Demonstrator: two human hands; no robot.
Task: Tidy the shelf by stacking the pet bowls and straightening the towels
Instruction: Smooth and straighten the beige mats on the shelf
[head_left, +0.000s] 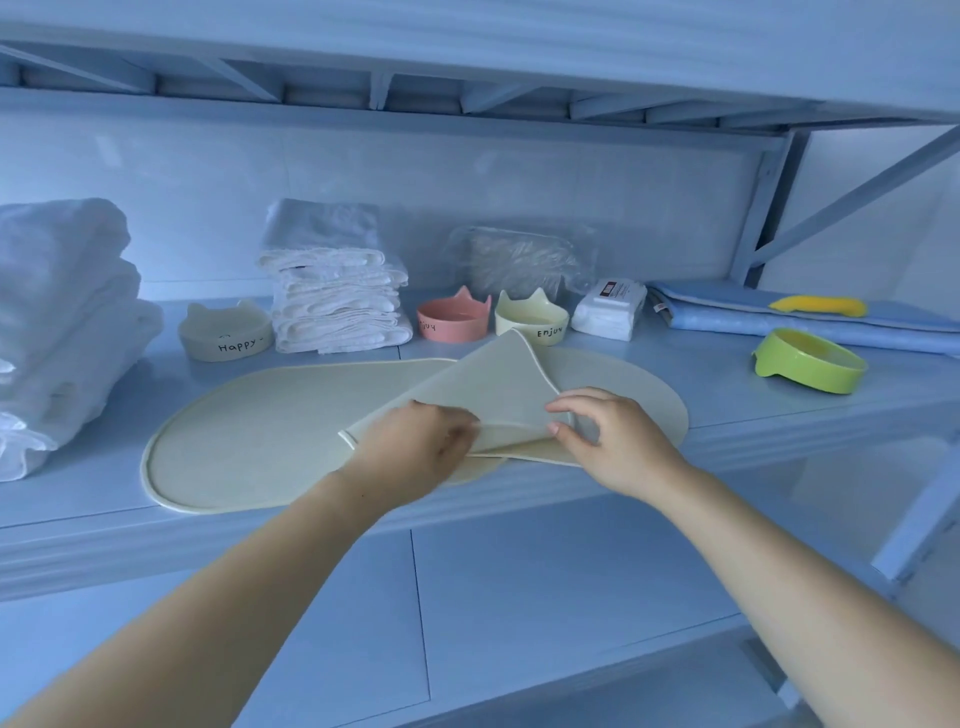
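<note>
A cream feeding mat (244, 441) lies on the shelf, and a second cream mat (488, 387) is lifted and folded over its right part. My left hand (415, 441) grips the lifted mat's near edge; my right hand (608, 436) pinches its right edge. Behind stand a beige cat-ear bowl (226, 332) marked "Happy", a pink cat-ear bowl (453, 317) and a pale yellow cat-ear bowl (532, 318). A green bowl (808, 359) sits at the right. A stack of folded white towels (337, 291) stands between the beige and pink bowls. A bigger white towel pile (62, 322) is at the far left.
A clear plastic package (519, 260) leans at the back wall. A white wipes pack (610, 309) lies beside the yellow bowl. A folded blue cloth (779, 317) with a yellow item (818, 305) on it is at the right. The shelf's front edge (260, 540) runs below the mats.
</note>
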